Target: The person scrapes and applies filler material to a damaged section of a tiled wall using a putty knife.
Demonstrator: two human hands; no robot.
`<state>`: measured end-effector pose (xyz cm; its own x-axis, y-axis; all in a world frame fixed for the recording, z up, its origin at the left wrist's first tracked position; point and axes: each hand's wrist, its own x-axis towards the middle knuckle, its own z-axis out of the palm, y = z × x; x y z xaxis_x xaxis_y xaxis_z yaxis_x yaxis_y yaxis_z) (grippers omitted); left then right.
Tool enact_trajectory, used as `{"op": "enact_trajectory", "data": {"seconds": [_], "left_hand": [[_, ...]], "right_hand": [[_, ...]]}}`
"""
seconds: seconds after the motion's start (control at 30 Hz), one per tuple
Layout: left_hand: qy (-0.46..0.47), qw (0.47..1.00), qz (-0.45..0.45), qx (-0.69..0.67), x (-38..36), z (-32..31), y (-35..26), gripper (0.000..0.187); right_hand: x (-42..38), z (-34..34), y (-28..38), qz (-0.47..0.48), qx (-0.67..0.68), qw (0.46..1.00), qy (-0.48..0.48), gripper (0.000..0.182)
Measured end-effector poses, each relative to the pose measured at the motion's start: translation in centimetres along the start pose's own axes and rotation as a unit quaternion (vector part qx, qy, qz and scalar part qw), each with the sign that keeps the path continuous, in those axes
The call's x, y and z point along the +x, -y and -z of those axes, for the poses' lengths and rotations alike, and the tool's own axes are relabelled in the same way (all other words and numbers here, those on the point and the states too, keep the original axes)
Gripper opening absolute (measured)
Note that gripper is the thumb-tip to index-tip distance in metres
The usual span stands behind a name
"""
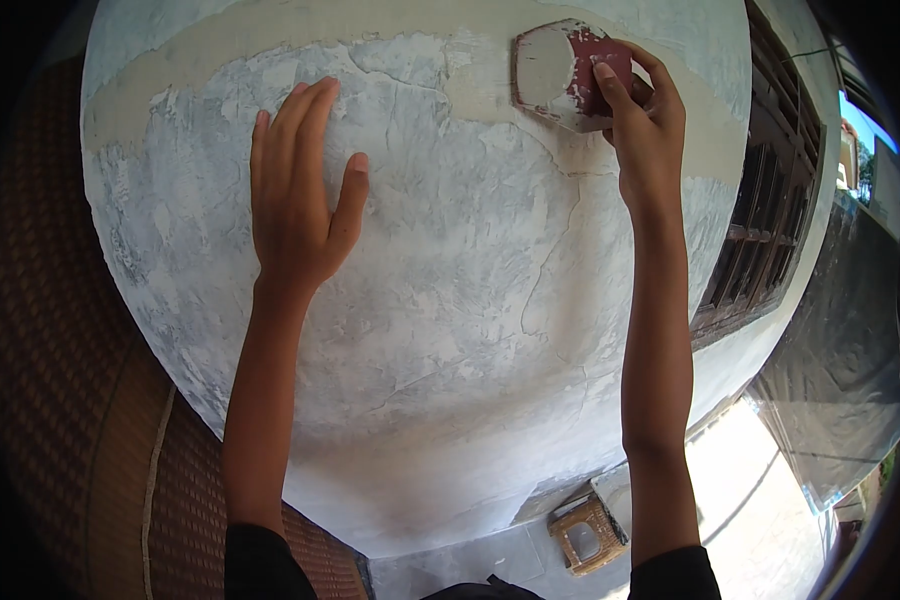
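Pressing a folded sheet of sandpaper point(568, 72) flat against the wall point(450, 300), the right hand point(648, 125) pinches its right edge between thumb and fingers, high up on a tan band of bare plaster point(270, 45) that runs across the top of the wall. The left hand point(295, 200) is released, lying open and flat on the patchy grey-white surface well to the left of the sandpaper and a little lower, fingers pointing upward. The grip takes only one edge of the sheet, so a hard stroke could, I judge, fold it over or pull it free; the fingertips sit close to the rough plaster and might scrape it if the sheet slips. A long crack point(560, 230) runs down the wall just below the sandpaper, and heavy rubbing there could loosen flaking skim. The sheet is roughly hexagonal in outline, its dark red part under the fingers and a pale, dust-clogged area toward the left; its longer axis lies nearly level, tilted slightly down to the right, its free end pointing left. Far below the sandpaper, at the foot of the wall, stands a small wooden stool point(588, 532); to the right is a barred window point(760, 230).
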<state>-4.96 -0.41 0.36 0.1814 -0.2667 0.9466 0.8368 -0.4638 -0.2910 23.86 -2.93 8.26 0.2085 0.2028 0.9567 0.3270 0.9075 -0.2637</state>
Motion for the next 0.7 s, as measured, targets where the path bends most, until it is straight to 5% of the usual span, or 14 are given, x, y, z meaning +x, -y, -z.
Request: {"op": "enact_trajectory", "data": {"seconds": [0.13, 0.2, 0.33, 0.5, 0.7], "left_hand": [[0.005, 1.000, 0.012, -0.011, -0.1, -0.2, 0.1, 0.052], [0.003, 1.000, 0.009, -0.006, 0.0, -0.1, 0.0, 0.052], [0.003, 1.000, 0.000, 0.002, 0.0, -0.1, 0.0, 0.052], [0.008, 1.000, 0.006, -0.006, 0.0, 0.0, -0.1, 0.053], [0.004, 1.000, 0.001, 0.002, 0.0, 0.0, 0.1, 0.053]], "right_hand": [[-0.8, -3.3, 1.0, -0.049, 0.061, 0.995, 0.059, 0.042], [-0.4, -3.2, -0.5, 0.002, -0.007, 0.999, 0.043, 0.041], [-0.5, -0.9, -0.1, -0.043, -0.006, 0.999, -0.012, 0.040], [-1.6, -3.8, 1.4, -0.076, 0.072, 0.994, 0.038, 0.043], [-0.8, -1.8, -0.2, -0.036, 0.001, 0.999, 0.002, 0.038]]}}
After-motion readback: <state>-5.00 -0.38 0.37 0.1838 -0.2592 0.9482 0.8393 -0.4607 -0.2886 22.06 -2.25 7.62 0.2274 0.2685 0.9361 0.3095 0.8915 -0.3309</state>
